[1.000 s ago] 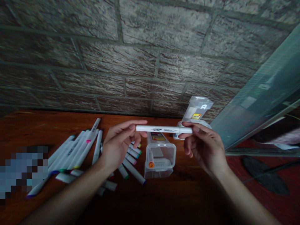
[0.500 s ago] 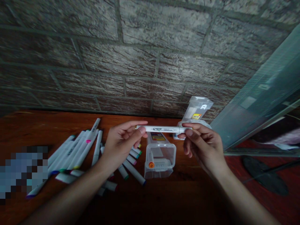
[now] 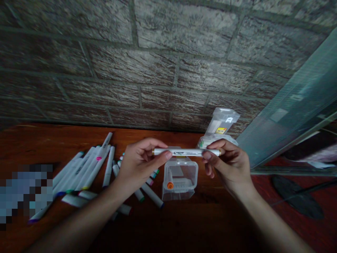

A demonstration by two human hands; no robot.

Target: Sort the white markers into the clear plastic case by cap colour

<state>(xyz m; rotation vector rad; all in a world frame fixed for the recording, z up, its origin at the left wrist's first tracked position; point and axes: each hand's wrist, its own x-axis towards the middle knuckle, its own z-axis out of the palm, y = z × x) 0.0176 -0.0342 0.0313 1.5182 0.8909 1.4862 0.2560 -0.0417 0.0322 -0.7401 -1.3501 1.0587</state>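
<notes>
I hold a white marker (image 3: 186, 152) level in front of me, one end in each hand. My left hand (image 3: 139, 165) pinches its left end between thumb and fingers. My right hand (image 3: 230, 165) pinches the right end the same way. Right below the marker stands a clear plastic marker box (image 3: 180, 179) with one orange-capped marker (image 3: 170, 185) inside. Several white markers with coloured caps (image 3: 89, 168) lie scattered on the wooden table (image 3: 184, 225) left of my left hand, and a few more lie under it.
A second clear plastic case (image 3: 221, 123) with a yellow label leans against the stone-block wall (image 3: 158, 63) behind my right hand. A pale green glass pane (image 3: 295, 102) slants down at the right. A pixelated patch (image 3: 25, 193) covers the table's left edge.
Both hands have lowered the marker a little toward the clear box and closed more firmly on its ends. The markers on the table have not moved.
</notes>
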